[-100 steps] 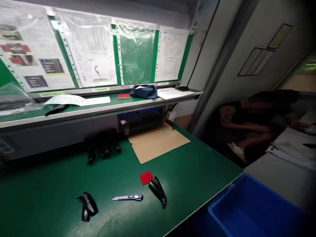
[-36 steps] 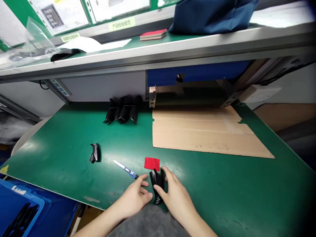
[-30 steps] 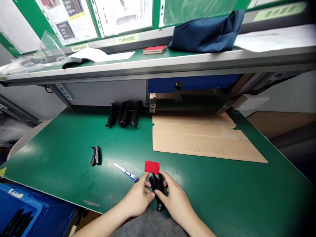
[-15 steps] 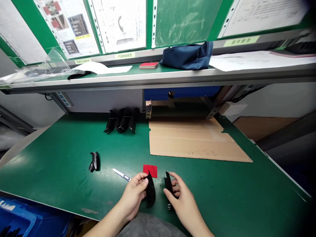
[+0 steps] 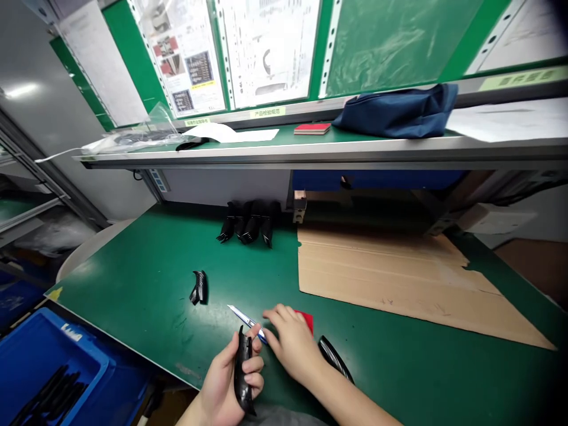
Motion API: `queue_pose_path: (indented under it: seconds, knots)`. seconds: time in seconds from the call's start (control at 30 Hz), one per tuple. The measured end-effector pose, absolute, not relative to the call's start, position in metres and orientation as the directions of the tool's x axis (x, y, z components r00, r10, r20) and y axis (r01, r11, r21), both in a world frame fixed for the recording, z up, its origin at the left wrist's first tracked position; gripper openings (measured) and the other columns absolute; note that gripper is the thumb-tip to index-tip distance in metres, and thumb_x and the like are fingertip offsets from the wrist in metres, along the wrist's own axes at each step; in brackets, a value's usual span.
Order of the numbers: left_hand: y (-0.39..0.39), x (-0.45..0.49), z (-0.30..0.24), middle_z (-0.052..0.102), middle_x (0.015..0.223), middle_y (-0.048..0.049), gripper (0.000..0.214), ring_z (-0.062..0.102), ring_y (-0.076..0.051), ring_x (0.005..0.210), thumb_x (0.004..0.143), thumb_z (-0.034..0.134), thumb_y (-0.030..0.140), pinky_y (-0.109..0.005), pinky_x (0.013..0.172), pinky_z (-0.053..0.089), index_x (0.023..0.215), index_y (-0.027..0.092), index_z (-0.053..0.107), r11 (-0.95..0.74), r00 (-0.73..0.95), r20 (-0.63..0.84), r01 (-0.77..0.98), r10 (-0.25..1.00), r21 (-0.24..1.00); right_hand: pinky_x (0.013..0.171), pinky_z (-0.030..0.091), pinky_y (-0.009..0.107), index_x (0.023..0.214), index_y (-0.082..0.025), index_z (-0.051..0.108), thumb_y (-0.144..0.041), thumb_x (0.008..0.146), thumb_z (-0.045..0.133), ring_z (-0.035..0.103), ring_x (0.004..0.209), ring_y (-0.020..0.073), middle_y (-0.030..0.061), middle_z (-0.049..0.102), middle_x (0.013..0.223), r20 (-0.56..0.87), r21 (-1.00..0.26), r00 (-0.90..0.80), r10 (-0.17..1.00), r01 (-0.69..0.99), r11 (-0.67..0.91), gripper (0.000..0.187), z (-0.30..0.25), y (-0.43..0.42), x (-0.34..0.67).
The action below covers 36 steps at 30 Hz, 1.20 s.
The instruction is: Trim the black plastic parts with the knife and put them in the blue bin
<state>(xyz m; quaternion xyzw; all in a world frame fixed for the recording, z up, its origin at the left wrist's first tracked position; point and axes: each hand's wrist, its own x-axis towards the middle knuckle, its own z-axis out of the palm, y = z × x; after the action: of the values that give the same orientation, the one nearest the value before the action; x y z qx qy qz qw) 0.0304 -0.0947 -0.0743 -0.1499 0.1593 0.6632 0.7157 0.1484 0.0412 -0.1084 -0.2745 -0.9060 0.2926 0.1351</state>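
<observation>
My left hand (image 5: 231, 378) is closed around a curved black plastic part (image 5: 242, 373), held upright near the table's front edge. My right hand (image 5: 288, 343) lies over the handle end of a small blue utility knife (image 5: 242, 316) and covers most of a red pad (image 5: 307, 319); its fingers are curled down onto the knife. A second black ribbed part (image 5: 335, 364) lies on the green mat (image 5: 133, 278) just right of my right wrist. Another black part (image 5: 199, 288) rests further left.
A row of black parts (image 5: 248, 223) stands at the back under the shelf (image 5: 310, 151). Flat cardboard (image 5: 399, 278) covers the right side. A blue bin (image 5: 44, 378) with black parts sits below left. A blue pouch (image 5: 394, 112) and red book (image 5: 313, 128) lie on the shelf.
My right hand has put its black part down on the mat and moved left onto the knife. My left hand keeps its part and has drawn back. The view has swung left.
</observation>
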Motion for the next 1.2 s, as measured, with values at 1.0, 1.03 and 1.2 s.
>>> queue_pose_path:
  seconds: [1.0, 1.03, 1.2]
  knots:
    - [-0.049, 0.042, -0.001, 0.059, 0.089, -0.0044, 0.044, 0.051, -0.016, 0.077, 0.079, 0.065, 0.049, -0.025, 0.069, 0.036, 0.108, 0.018, 0.054, 0.121, 0.139, -0.175, 0.329, 0.975, 0.937, 0.074, 0.045, 0.028, 0.112, -0.029, 0.053, -0.077, 0.099, 0.033, 0.054, 0.082, 0.0222, 0.0002, 0.053, 0.095, 0.211, -0.938, -0.708, 0.673, 0.047, 0.344, 0.054, -0.021, 0.021, 0.234]
    - [-0.051, 0.045, -0.001, 0.059, 0.085, -0.0044, 0.042, 0.051, -0.015, 0.072, 0.082, 0.060, 0.051, -0.025, 0.067, 0.036, 0.106, 0.017, 0.055, 0.156, 0.141, -0.189, 0.216, 0.972, 0.964, 0.074, 0.044, 0.027, 0.113, -0.028, 0.051, -0.076, 0.100, 0.032, 0.053, 0.081, 0.0217, 0.0002, 0.053, 0.096, 0.208, -0.940, -0.703, 0.680, 0.049, 0.338, 0.053, -0.022, 0.022, 0.235]
    - [-0.062, 0.055, -0.011, 0.059, 0.061, -0.0074, 0.066, 0.044, -0.009, 0.038, 0.092, 0.024, 0.059, -0.023, 0.046, 0.035, 0.103, 0.005, 0.060, 0.536, 0.209, -0.513, -0.540, 0.832, 0.649, 0.079, 0.042, 0.029, 0.123, -0.028, 0.046, -0.073, 0.101, 0.033, 0.050, 0.091, 0.0229, 0.0020, 0.048, 0.109, 0.201, -0.918, -0.717, 0.667, 0.100, 0.383, 0.052, -0.025, 0.026, 0.236]
